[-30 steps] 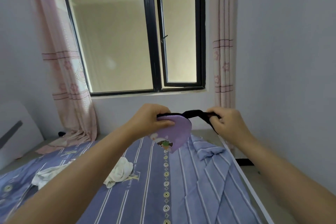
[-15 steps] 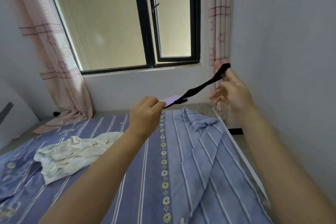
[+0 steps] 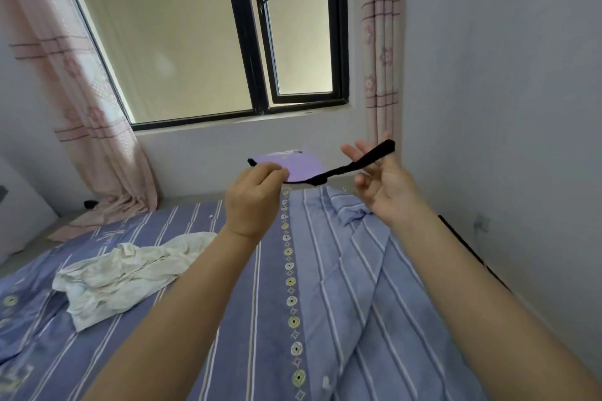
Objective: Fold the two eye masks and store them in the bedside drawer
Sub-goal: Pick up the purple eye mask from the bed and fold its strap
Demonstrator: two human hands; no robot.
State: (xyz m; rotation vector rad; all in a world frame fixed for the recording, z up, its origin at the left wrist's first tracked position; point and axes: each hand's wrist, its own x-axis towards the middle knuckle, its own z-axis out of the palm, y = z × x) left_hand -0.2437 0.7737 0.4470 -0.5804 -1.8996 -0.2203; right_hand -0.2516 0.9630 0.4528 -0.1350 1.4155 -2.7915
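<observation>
A purple eye mask (image 3: 294, 166) with a black elastic strap (image 3: 361, 164) hangs in the air above the bed, held almost flat. My left hand (image 3: 252, 202) pinches the mask's near edge between thumb and fingers. My right hand (image 3: 382, 179) holds the stretched strap up and to the right, its loop end lying over the thumb side while the other fingers spread apart. I see only this one mask. No drawer is in view.
A bed with a blue striped sheet (image 3: 325, 303) fills the lower view. A crumpled white cloth (image 3: 127, 273) lies on its left part. A grey wall (image 3: 505, 107) runs close on the right; a window (image 3: 228, 32) and pink curtains (image 3: 91, 114) stand behind.
The mask went from hanging folded between both hands to lying flat. My right hand pulled the strap out to the right and opened its fingers. The view tilted down toward the bed.
</observation>
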